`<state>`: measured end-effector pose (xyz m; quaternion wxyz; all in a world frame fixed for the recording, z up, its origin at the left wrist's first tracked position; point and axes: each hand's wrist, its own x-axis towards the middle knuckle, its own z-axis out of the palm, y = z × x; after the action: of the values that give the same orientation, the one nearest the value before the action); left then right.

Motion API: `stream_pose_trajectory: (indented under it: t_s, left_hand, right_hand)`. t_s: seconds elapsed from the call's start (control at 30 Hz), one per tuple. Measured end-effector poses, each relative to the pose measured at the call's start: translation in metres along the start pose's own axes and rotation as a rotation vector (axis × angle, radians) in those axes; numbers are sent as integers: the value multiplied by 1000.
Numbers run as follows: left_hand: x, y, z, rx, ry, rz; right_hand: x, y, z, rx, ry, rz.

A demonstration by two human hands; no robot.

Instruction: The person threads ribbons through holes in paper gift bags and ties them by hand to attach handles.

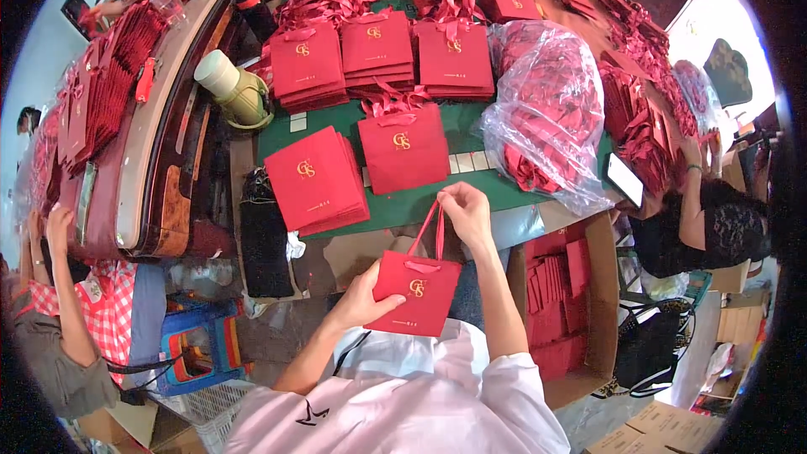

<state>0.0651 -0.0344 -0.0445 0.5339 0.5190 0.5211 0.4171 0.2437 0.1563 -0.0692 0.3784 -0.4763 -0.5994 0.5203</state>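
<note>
I have the small red gift bag [424, 282] upright above the lap, just this side of the table [395, 217] with its green top. My left hand [360, 303] is folded around its left side, thumb across the front panel; my right hand [466, 212] is almost closed, fingertips pinching the top of the ribbon handle [440, 235] and drawing it up into a loop (whether anything sits inside the bag, I can't tell from here).

Beside my right arm, below the table edge, I see an open cardboard box [603, 294] holding red flat pieces, some standing in a row, others lying flat. On the table to the right, a clear plastic sack [546, 118] bulges with red ribboned items, its film wrinkled and loose. A single bag [403, 151] lies at the middle, next to a fanned stack of red bags [315, 181]; three taller piles stand behind. At the table's left, a greenish flask [244, 105] wears a cream lid, so its contents are hidden. Low on my left sits a white plastic basket [210, 403].
</note>
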Motion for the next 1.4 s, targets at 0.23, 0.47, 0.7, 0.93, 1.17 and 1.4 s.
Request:
stream_pose_trajectory:
  t_s: [0.23,0.47,0.7,0.93,1.17,1.4]
  left_hand:
    - [7,-14,1,-15,58,36]
    - [19,3,-3,202,224,77]
    - [24,27,-5,-14,-6,207]
    - [22,32,-1,-108,5,215]
    - [36,45,29,459,301,216]
    - [46,11,48,855,398,387]
  right_hand:
    - [-15,-11,9,-259,166,-114]
    - [-80,-66,28,-185,-27,-172]
    - [-91,-89,35,-232,78,-277]
    - [-81,-60,23,415,-92,-103]
    - [-67,-8,-3,-82,273,-284]
    - [-22,8,-80,-787,606,-346]
